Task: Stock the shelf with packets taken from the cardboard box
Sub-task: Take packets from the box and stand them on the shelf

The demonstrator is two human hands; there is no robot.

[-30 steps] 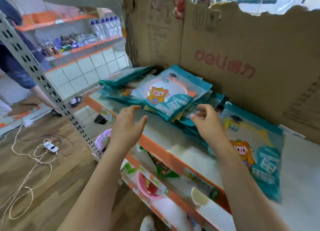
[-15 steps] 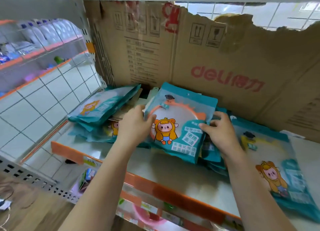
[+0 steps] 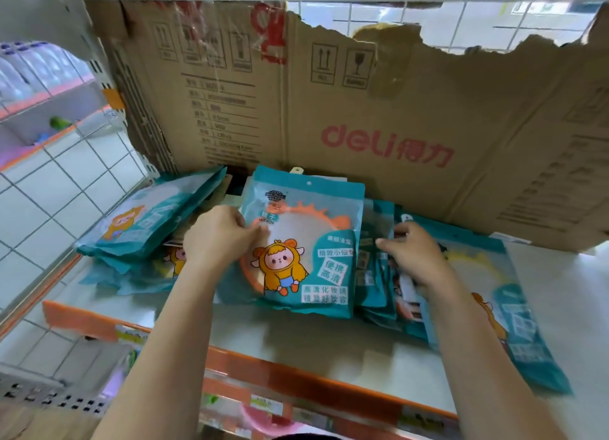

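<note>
Judged step: squaring up the top mirror packet (image 3: 306,242) on the middle pile of the shelf (image 3: 296,334), in front of the torn cardboard (image 3: 379,116) propped along the back. Left hand (image 3: 219,238) curled on that packet's left edge, thumb on the printed face, fingertips hidden. Right hand (image 3: 417,258) apart from it and blurred, fingers reaching left over the edge-on packets (image 3: 375,274) just beside the pile; impossible to tell whether gripping or only touching.

To do it well:
- Keep the pinch light and near the edge, off the clear window, to avoid creasing the film.
- Slide rather than lift, nudging toward the back until square with the packets beneath.
- Use the right hand as a stop on the opposite edge.
- Settle the slumped edge-on packets first, or risk a lopsided pile.
- Mind the glossy film: probably slippery and prone to fanning out like the leaning left pile (image 3: 148,218).
- Leave the printed face up and the hanging hole toward the back, matching the flat packet (image 3: 487,294) on the right.
- Stay back from the orange shelf rail (image 3: 296,383) at the front.

No box of fresh stock identifiable here.
</note>
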